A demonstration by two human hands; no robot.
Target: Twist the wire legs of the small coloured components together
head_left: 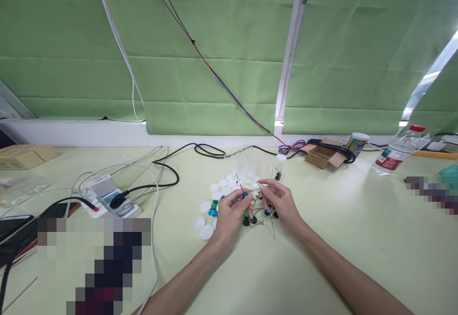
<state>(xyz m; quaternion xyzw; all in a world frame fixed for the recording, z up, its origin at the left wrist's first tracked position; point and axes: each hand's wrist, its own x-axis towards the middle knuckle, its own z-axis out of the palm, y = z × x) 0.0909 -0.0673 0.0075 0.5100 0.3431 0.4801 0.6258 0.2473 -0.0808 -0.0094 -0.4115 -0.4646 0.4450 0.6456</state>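
Note:
My left hand (232,212) is closed in a pinch on a thin bent metal wire with a small blue piece (245,195) on it. My right hand (281,203) is also pinching, fingertips at the wire's other end; the exact grip is too small to make out. Under and between the hands lie more bent wires (274,231), black round pieces (246,222) and a blue knob (267,213). Beside my left hand are green pieces (214,204), blue pieces (213,213) and several white round caps (206,232). Clear containers (252,162) stand just beyond.
A white-capped clear vial (281,159) stands behind my right hand. Farther right are an opened cardboard box (322,156), a canister (357,143) and a water bottle (395,152). A power strip (110,198) with cables lies left; a black cable (211,152) runs along the back.

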